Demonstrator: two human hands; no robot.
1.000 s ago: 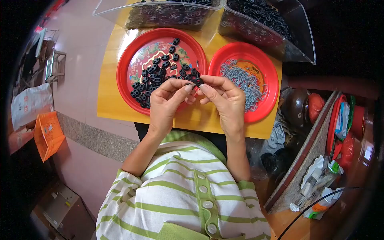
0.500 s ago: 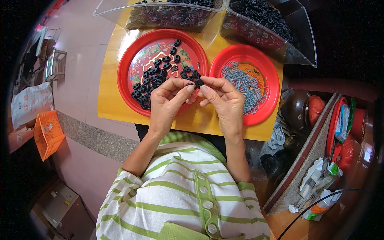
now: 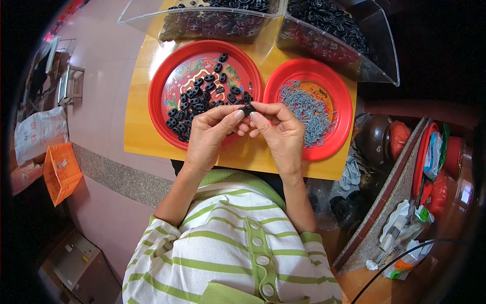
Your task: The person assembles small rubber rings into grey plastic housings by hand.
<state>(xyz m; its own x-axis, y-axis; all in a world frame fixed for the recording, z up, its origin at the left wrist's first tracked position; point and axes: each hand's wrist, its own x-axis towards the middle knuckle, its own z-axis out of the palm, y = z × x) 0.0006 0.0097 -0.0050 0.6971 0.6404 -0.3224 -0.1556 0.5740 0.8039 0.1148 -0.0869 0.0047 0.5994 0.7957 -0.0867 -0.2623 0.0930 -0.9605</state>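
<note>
Between the fingertips of both hands is a small black plastic piece (image 3: 247, 109), mostly covered by the fingers. My left hand (image 3: 210, 131) pinches it from the left, and my right hand (image 3: 279, 131) pinches it from the right, thumbs toward me. Behind my left hand lies a large red tray (image 3: 157, 104) with a patterned bottom, holding many black oval pieces (image 3: 196, 99) with two holes each. To the right, a smaller red tray (image 3: 346, 114) carries a heap of grey screws or pins (image 3: 306, 114). My hands hover over the near edge of the trays.
Two clear plastic bins (image 3: 212, 30) (image 3: 334, 38) full of black parts stand along the far side of the yellow table (image 3: 136, 126). At left are an orange bag (image 3: 62, 172) and a white bag (image 3: 40, 134). A stone-edged ledge (image 3: 379, 187) with clutter runs along the right.
The fingertips of both hands have come closer together, and the black pieces they held apart now meet as one. The trays have shifted slightly in the view.
</note>
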